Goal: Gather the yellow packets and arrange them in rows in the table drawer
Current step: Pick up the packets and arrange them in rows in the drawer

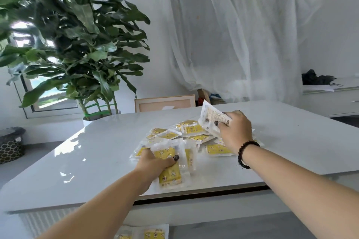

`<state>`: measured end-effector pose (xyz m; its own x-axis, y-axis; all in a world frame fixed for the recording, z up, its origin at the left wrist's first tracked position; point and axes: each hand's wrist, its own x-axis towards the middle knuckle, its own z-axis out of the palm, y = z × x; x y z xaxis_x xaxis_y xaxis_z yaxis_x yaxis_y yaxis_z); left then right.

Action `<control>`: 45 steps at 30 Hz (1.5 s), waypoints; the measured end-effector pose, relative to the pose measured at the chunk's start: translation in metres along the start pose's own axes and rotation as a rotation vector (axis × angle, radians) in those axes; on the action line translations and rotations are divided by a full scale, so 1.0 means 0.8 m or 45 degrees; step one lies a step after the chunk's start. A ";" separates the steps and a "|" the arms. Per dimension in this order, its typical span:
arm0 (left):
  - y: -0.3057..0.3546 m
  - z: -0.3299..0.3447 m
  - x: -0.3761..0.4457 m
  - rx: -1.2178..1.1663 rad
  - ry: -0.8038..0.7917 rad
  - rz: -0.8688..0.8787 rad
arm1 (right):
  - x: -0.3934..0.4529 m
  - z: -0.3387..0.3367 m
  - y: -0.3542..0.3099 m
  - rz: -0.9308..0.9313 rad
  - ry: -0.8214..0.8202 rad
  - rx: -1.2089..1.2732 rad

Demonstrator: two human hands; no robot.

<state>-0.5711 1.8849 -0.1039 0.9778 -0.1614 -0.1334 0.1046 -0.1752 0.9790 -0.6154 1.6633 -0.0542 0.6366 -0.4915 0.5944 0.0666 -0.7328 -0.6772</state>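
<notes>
Several yellow packets (191, 132) lie in a loose pile in the middle of the white table (101, 153). My left hand (155, 161) grips a stack of yellow packets (171, 174) near the table's front edge, thumb on top. My right hand (234, 130), with a dark bead bracelet on the wrist, holds one packet (210, 120) raised over the pile, its pale printed back facing me. Below the table's front edge, a few more yellow packets (153, 234) show at the bottom of the view; what they rest in is mostly hidden.
A large leafy plant (77, 40) in a white pot stands past the table's far left corner. A framed board (165, 103) leans behind the table. White sheeting (233, 35) covers something at the back. A white cabinet (330, 99) stands at the right, a patterned basket (10, 145) at the left.
</notes>
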 end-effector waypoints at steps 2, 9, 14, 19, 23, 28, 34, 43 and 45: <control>0.023 0.003 -0.036 0.078 -0.049 0.024 | -0.003 -0.015 -0.013 0.036 -0.011 0.011; 0.053 0.001 -0.139 -0.007 -0.129 0.092 | -0.050 -0.083 -0.067 0.056 -0.245 0.231; 0.061 -0.008 -0.194 -0.147 -0.136 0.105 | -0.112 -0.115 -0.084 -0.011 -0.390 0.088; 0.056 -0.015 -0.226 -0.202 0.024 -0.024 | -0.151 -0.138 -0.095 -0.012 -0.311 0.170; 0.045 -0.027 -0.243 -0.198 -0.036 -0.109 | -0.165 -0.157 -0.104 0.038 -0.172 0.444; 0.043 -0.031 -0.264 -0.117 -0.228 -0.143 | -0.190 -0.164 -0.109 -0.286 -0.124 0.535; 0.038 -0.047 -0.255 -0.271 -0.315 -0.197 | -0.210 -0.166 -0.106 -1.291 -0.232 0.400; 0.042 -0.052 -0.267 -0.103 -0.389 -0.121 | -0.219 -0.157 -0.081 -1.558 -0.569 0.146; 0.039 -0.052 -0.265 -0.127 -0.294 -0.081 | -0.218 -0.153 -0.080 -1.586 -0.574 0.080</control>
<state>-0.7677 1.9542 -0.0383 0.9026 -0.3726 -0.2155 0.1929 -0.0973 0.9764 -0.8246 1.7385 -0.0610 0.3212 0.6963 0.6419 0.8157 -0.5477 0.1860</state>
